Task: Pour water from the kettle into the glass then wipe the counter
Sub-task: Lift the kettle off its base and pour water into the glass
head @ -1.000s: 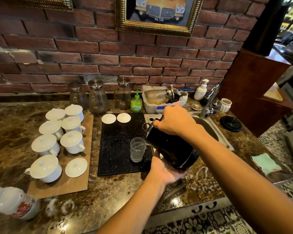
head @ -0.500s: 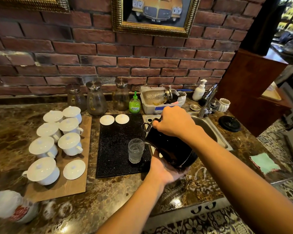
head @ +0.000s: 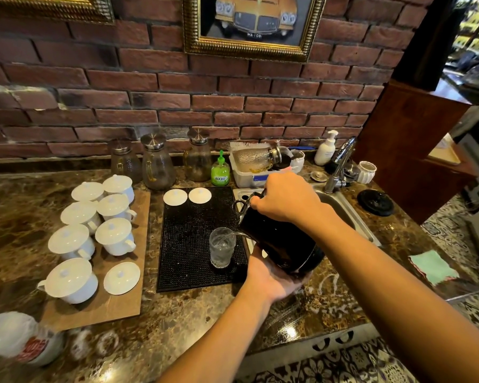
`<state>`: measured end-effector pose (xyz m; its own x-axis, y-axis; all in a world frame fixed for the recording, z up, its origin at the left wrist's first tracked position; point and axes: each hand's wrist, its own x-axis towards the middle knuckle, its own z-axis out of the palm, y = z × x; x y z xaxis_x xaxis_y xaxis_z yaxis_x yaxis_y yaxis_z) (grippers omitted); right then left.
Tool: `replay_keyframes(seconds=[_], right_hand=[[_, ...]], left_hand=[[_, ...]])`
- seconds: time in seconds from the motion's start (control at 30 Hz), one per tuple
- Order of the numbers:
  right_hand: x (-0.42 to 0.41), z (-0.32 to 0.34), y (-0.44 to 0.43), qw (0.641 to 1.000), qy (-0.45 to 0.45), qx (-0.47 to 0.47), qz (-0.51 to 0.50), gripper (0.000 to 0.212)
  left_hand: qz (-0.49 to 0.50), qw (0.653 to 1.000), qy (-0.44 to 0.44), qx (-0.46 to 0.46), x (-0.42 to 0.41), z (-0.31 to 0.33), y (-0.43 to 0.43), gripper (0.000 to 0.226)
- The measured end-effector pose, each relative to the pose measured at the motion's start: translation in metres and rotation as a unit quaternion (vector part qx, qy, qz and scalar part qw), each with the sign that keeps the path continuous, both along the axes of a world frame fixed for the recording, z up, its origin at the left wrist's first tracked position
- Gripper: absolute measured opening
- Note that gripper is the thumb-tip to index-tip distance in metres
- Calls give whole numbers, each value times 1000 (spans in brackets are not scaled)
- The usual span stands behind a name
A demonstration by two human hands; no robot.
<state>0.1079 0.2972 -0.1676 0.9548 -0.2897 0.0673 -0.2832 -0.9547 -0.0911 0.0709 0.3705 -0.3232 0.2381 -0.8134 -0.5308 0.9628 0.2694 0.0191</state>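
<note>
seven white lidded cups (head: 75,241) sit on a wooden board (head: 116,308) at far left. next, a black mat (head: 186,244) carries the glass (head: 222,250), upright near its right edge and partly filled. a thin stream runs from the spout into it. left hand (head: 271,277): cupped under the base of the kettle (head: 280,244), thumb curved up its wall; the fingers are hidden beneath. kettle: black, tilted spout-left, held above the counter (head: 177,327) just right of the glass. right hand (head: 285,201): fingers wrapped fully closed around the top handle. far right, a green cloth (head: 432,268) lies flat beyond the sink (head: 365,230).
</note>
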Motion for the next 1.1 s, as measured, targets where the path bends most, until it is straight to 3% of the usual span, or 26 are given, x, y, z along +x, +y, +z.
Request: replay_keyframes(seconds=[0.67, 1.1], right_hand=[[-7, -1, -7, 1000, -15, -10, -11, 47], [-10, 6, -11, 999, -20, -24, -12, 47]], left_hand=[[-6, 998, 5, -59, -11, 3, -1, 84], [-8, 999, -6, -47, -10, 9, -4, 71]])
